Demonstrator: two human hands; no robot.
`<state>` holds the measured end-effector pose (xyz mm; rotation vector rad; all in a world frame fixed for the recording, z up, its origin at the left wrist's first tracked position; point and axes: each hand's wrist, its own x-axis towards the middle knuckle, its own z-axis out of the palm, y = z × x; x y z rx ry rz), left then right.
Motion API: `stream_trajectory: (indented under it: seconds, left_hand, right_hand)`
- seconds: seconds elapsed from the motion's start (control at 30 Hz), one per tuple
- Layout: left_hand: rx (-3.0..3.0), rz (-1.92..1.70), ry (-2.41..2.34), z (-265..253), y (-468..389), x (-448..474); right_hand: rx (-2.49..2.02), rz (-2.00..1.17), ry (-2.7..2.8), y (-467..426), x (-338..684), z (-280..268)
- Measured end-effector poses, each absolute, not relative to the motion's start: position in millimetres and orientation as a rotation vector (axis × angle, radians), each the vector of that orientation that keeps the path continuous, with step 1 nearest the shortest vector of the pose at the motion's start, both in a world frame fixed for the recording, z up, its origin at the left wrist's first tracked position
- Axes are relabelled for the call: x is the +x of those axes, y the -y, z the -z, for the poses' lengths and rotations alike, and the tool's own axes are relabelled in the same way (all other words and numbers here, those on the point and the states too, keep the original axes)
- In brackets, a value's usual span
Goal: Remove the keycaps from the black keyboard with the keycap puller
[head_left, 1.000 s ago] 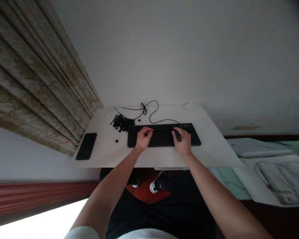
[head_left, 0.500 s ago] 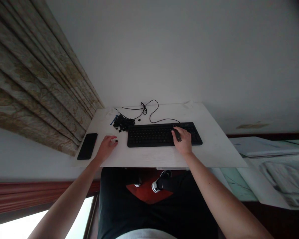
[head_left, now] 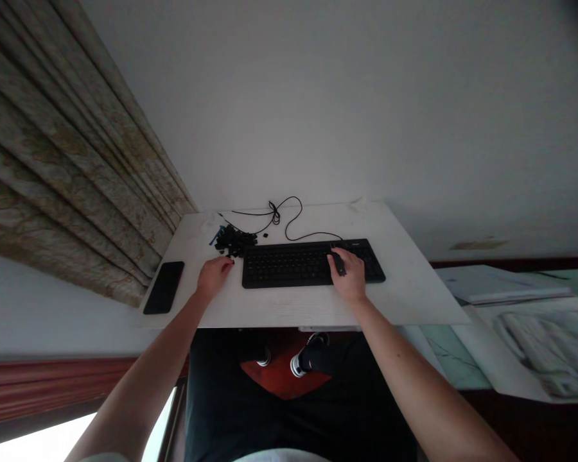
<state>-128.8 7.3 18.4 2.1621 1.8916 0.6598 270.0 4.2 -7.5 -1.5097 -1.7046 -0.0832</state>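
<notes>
A black keyboard (head_left: 289,266) lies on the white table. Left of it is a heap of loose black keycaps (head_left: 234,240). My left hand (head_left: 214,276) is just in front of the heap, its thumb and fingers pinched on a small black keycap (head_left: 232,261). Over the keyboard's right part rests my right hand (head_left: 351,273). Its thumb and fingers close around a small dark object (head_left: 338,264), whose kind I cannot make out. The keys beneath that hand are hidden.
A black phone (head_left: 164,287) lies at the table's left edge. The keyboard's cable (head_left: 289,224) loops along the back, near a blue strip-like tool (head_left: 216,235) and one stray keycap (head_left: 265,235). A curtain (head_left: 77,167) hangs at the left; a wall stands behind.
My left hand has moved forward, toward the heap, and its fingers have closed from a looser curl onto the keycap. My right hand stays over the keyboard. The view has shifted slightly.
</notes>
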Motion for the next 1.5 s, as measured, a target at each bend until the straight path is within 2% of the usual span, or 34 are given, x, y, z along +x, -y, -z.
stream_trajectory:
  seconds: [0.17, 0.27, 0.4, 0.53, 0.7, 0.83, 1.17, 1.3, 1.5]
  left_hand:
    - [2.269, -0.524, -2.009, -21, -36, -123]
    - [2.272, -0.574, -2.042, -23, -43, -123]
    - [2.225, -0.880, -2.053, -22, -39, -115]
    - [2.216, -1.212, -1.826, -20, -24, -71]
    - [2.406, -1.049, -1.469, -21, -14, 19]
    - [2.425, -0.914, -1.536, -17, -14, 66]
    - [2.583, -0.773, -1.579, -7, -7, 77]
    - [2.576, -0.737, -1.562, -9, -9, 79]
    - [2.521, -0.708, -1.543, -9, -9, 78]
  right_hand:
    - [-1.515, 0.088, 1.694, -4, 270, 8]
    - [-1.511, 0.081, 1.695, -4, 270, 7]
    - [-1.509, 0.060, 1.683, -3, 269, 6]
    - [-1.506, 0.046, 1.645, -4, 270, 6]
    - [-1.521, 0.058, 1.501, -5, 273, 8]
    - [-1.471, 0.059, 1.440, -6, 277, 9]
    - [-1.495, 0.028, 1.282, 1, 275, 2]
    - [-1.577, -0.136, 1.219, 2, 273, -7]
    - [-1.598, -0.824, 1.390, -22, 266, -36]
